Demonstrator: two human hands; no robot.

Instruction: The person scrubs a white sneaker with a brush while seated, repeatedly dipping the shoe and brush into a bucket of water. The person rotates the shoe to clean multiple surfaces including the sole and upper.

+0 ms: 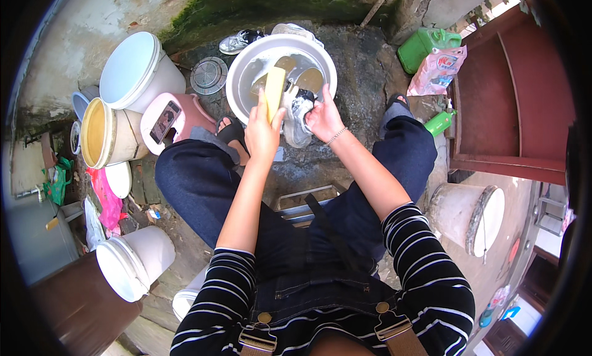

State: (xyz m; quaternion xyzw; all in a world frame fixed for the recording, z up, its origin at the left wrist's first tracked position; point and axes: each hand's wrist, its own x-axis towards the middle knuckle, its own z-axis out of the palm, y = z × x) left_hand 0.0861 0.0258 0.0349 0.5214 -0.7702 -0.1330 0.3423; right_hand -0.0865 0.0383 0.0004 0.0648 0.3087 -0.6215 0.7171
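My left hand (262, 134) grips a long yellow block (275, 90), perhaps a scrubbing brush; its underside is hidden. In my right hand (326, 119) is a wet black-and-white sneaker (297, 125) with foam on its upper, held over the near rim of a round white plastic basin (234, 85). The block is beside the shoe; whether they touch, I cannot tell. Cloudy water with suds fills part of the basin. Several brownish rounded pieces lie in that water, including one at the right (310, 80); they look like shoe soles or insoles.
Behind the basin are another sneaker (238, 42) and a pale shoe (293, 30). Buckets (169, 78) and a pink stool (189, 108) bearing a phone (165, 121) stand left. At right are a green jerrycan (418, 51), a detergent bag (437, 71) and a green bottle (438, 123).
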